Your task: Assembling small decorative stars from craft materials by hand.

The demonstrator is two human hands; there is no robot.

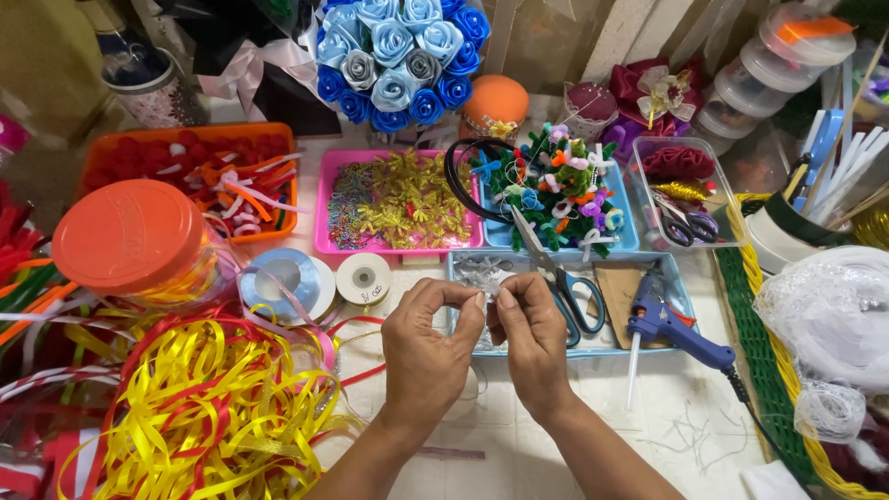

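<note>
Both hands pinch one small silvery ornament [489, 289] above the table [685, 435].
Left hand [428, 347] and right hand [531, 338]: fingertips closed tight on it, wrists angled inward, backs up.

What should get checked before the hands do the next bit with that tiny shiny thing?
1. Both hands on the piece: left hand and right hand pinch the small silvery piece: ok.
2. What the piece is: cannot tell, too small.
3. Scissors within reach: ok.
4. Blue glue gun close by: ok.
5. Glue gun hot: cannot tell.
6. Ribbon rolls near the left hand: ok.
</note>
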